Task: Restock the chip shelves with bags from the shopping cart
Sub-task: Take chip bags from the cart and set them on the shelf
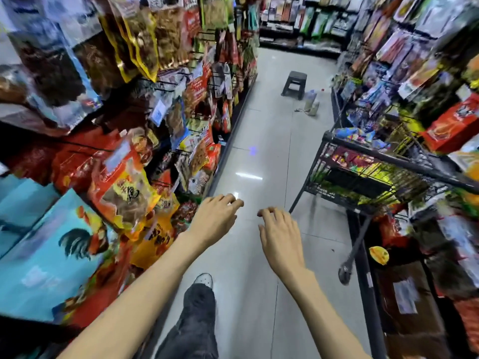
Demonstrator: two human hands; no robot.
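Note:
Both my hands hover empty over the aisle floor, palms down, fingers loosely curled. My left hand (216, 218) is close to the left shelf's lower snack bags (124, 193), orange and red packs. My right hand (281, 237) hangs left of the black wire shopping cart (383, 159), which stands on the right and holds several colourful bags (355, 161). Neither hand touches a bag or the cart.
Packed snack shelves line both sides of a narrow grey tiled aisle. A large blue bag with a rooster (59, 252) sits low on the left. A black step stool (295, 82) and a small bag lie on the floor farther down. My leg and shoe (203, 281) are below.

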